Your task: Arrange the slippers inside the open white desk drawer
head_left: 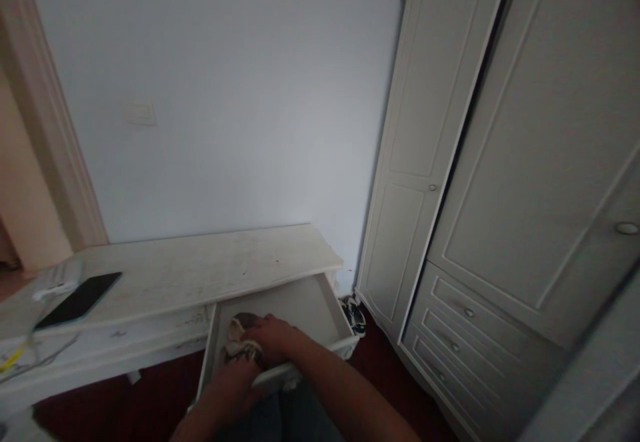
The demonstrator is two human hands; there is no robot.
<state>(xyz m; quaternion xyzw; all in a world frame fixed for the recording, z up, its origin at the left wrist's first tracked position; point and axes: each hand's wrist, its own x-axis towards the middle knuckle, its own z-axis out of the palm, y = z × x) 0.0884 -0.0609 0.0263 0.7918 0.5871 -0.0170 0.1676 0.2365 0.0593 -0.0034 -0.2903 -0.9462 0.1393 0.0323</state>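
A white desk drawer [320, 309] stands pulled out below the desk top. Both of my hands reach into its near left part. My right hand [273, 337] lies over a bundle of pale and dark cloth [239, 335], fingers curled on it. My left hand [235, 382] is at the drawer's front edge, just below the cloth, fingers bent and partly hidden. The rest of the drawer's floor shows bare white.
A white desk [200, 269] runs along the wall, with a dark phone or tablet [80, 301] and a white device [57, 281] at its left end. A tall white wardrobe [500, 195] with drawers stands at the right. Patterned shoes [354, 314] lie on the dark red floor between.
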